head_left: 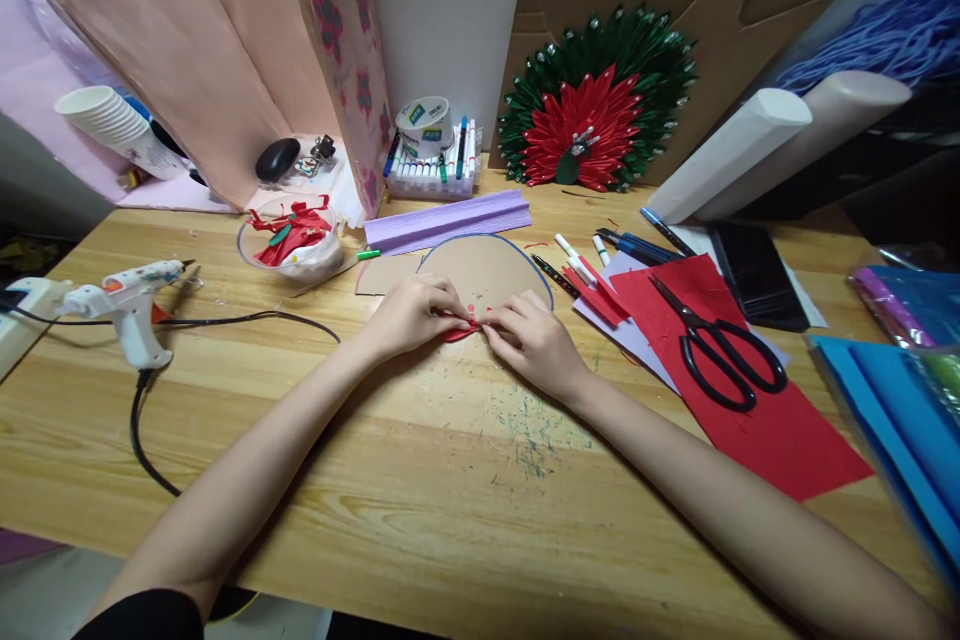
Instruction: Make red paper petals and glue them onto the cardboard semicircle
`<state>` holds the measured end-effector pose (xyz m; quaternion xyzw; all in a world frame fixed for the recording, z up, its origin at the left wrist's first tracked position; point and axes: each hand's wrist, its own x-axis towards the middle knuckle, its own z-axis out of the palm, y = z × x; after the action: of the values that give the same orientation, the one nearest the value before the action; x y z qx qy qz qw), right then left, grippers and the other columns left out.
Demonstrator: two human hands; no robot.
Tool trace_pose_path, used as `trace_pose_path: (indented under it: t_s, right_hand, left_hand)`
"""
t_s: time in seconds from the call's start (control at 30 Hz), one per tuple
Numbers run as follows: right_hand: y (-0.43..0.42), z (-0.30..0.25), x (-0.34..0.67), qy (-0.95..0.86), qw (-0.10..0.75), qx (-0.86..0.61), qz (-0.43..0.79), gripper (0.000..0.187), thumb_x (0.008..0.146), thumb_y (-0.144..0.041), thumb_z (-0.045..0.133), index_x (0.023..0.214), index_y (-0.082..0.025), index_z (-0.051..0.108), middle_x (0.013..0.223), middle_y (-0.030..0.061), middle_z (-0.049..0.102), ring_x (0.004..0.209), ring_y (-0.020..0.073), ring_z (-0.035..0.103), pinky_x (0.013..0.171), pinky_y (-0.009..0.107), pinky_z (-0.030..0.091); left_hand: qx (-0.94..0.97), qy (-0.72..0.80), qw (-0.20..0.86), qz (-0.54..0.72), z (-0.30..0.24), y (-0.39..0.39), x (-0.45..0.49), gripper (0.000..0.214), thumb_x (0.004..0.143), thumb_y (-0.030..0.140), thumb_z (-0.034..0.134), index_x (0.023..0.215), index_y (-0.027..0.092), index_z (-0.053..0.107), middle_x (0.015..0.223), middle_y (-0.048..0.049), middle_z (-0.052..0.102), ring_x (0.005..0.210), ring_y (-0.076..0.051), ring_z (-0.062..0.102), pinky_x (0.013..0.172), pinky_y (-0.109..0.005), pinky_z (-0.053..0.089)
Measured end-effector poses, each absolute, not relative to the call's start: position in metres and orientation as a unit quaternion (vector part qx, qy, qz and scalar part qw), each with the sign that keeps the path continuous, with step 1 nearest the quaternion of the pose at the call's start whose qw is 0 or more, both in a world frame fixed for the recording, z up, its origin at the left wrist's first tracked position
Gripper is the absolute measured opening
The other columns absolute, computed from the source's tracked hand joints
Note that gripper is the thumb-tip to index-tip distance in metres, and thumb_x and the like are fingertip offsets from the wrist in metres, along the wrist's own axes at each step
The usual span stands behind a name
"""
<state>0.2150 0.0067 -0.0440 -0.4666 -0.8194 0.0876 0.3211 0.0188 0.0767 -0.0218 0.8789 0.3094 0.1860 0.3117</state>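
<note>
Both hands meet over the near part of a cardboard piece with a blue-edged curve [487, 265] lying on the table. My left hand [416, 313] pinches a small strip of red paper [459, 332] between thumb and fingers. From the other side, my right hand [536, 338] has its fingertips closed on the same red paper. Most of the strip is covered by the fingers. Right of my right hand lie black-handled scissors [724, 350] on a sheet of red paper [780, 440].
A white glue gun [135, 305] stands at the left, its black cable [255, 320] crossing the table. Behind are a clear bowl of red scraps [296, 235], a purple paper strip [450, 218], a box of markers [433, 175] and a red-and-green fan-shaped craft [596, 105]. Blue packets [892, 420] lie far right.
</note>
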Motion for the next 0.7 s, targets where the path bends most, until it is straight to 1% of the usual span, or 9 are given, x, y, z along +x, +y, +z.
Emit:
trace_pose_path:
  t_s: [0.2,0.3,0.4,0.5,0.6,0.7]
  right_hand:
    - [0.006,-0.044,0.214,-0.830,0.314,-0.455,0.072,0.015,0.087,-0.019,0.050,0.088,-0.016,0.065,0.081,0.0076,0.061,0.078,0.0198,0.048,0.069,0.031,0.042]
    - [0.006,-0.043,0.214,-0.827,0.314,-0.459,0.077,0.015,0.088,-0.018,0.050,0.090,-0.016,0.065,0.082,0.0076,0.061,0.079,0.0200,0.049,0.070,0.032,0.043]
    - [0.006,-0.043,0.214,-0.823,0.315,-0.466,0.082,0.015,0.087,-0.018,0.050,0.091,-0.016,0.065,0.082,0.0075,0.061,0.079,0.0201,0.049,0.071,0.032,0.043]
    - [0.005,-0.043,0.213,-0.823,0.311,-0.468,0.081,0.016,0.087,-0.019,0.051,0.091,-0.016,0.066,0.081,0.0074,0.061,0.080,0.0203,0.049,0.070,0.032,0.043]
    - [0.005,-0.043,0.213,-0.824,0.305,-0.471,0.079,0.016,0.087,-0.020,0.051,0.091,-0.016,0.066,0.082,0.0075,0.061,0.080,0.0203,0.049,0.070,0.032,0.043]
    - [0.005,-0.043,0.213,-0.824,0.303,-0.472,0.079,0.017,0.088,-0.020,0.050,0.092,-0.016,0.066,0.083,0.0078,0.061,0.080,0.0205,0.048,0.070,0.032,0.043]
  left_hand:
    - [0.882,0.296,0.316,0.186,-0.022,0.078,0.018,0.015,0.079,0.029,0.063,0.084,0.019,0.072,0.081,-0.0050,0.065,0.077,-0.014,0.058,0.073,-0.027,0.044]
    - [0.882,0.305,0.307,0.186,-0.015,0.081,0.014,0.017,0.078,0.032,0.064,0.085,0.019,0.072,0.082,-0.0050,0.066,0.078,-0.014,0.058,0.073,-0.027,0.042]
    - [0.869,0.372,0.278,0.173,-0.005,0.085,0.008,0.023,0.077,0.039,0.064,0.082,0.018,0.071,0.079,-0.0051,0.067,0.074,-0.015,0.057,0.067,-0.026,0.040]
    - [0.849,0.439,0.268,0.124,0.001,0.089,0.003,0.030,0.078,0.044,0.059,0.075,0.017,0.070,0.073,-0.0058,0.068,0.068,-0.016,0.056,0.061,-0.027,0.038]
    - [0.832,0.461,0.297,0.079,0.000,0.088,0.003,0.033,0.077,0.046,0.057,0.072,0.016,0.070,0.071,-0.0061,0.068,0.065,-0.016,0.057,0.059,-0.026,0.037]
    - [0.808,0.473,0.344,0.071,-0.007,0.084,0.006,0.032,0.076,0.046,0.057,0.074,0.015,0.069,0.072,-0.0059,0.069,0.064,-0.015,0.058,0.058,-0.025,0.037]
